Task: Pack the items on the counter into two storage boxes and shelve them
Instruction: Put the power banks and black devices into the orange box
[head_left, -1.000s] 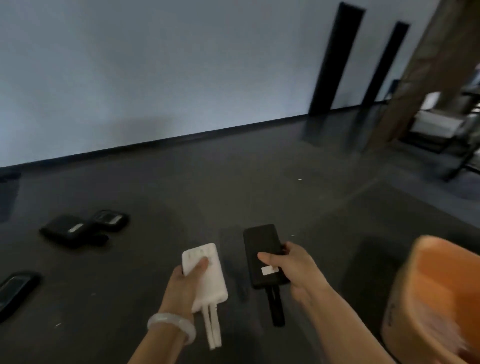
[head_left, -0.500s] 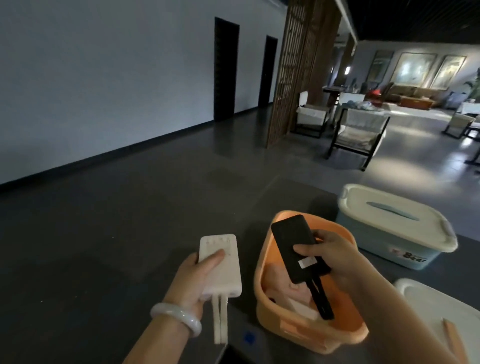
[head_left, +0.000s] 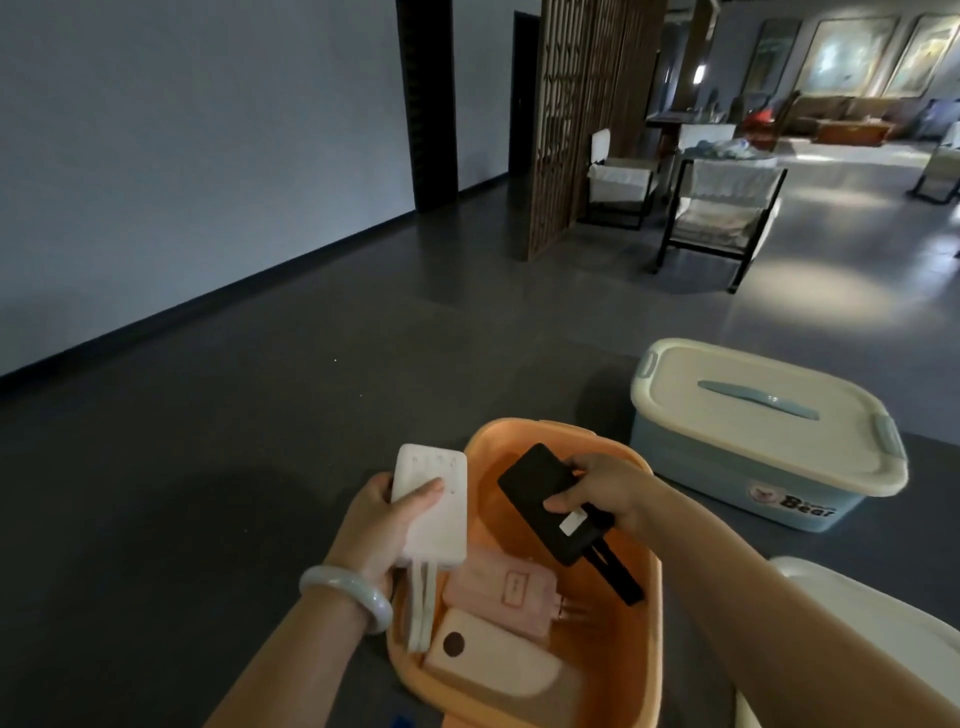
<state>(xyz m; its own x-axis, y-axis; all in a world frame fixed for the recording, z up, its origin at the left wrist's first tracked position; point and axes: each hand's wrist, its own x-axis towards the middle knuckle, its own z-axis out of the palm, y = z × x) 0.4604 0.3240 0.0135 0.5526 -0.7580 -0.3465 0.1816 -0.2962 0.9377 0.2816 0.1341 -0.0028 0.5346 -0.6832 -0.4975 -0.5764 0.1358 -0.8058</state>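
The left hand (head_left: 374, 525) grips a white rectangular power bank (head_left: 434, 512) at the left rim of the open orange plastic storage box (head_left: 652, 597). The right hand (head_left: 602, 486) pinches a black slab-shaped power bank (head_left: 535, 493) above the box's hollow, where a pink pack (head_left: 498, 587) and a cream pack (head_left: 488, 662) already lie. This looks like the packing step: each hand should lower its load into bare space and let go, while the pale-blue box with a cream lid (head_left: 769, 431) stands closed just beyond.

The single head view looks forward and down from close above the orange box (head_left: 519, 691), with the floor beyond.
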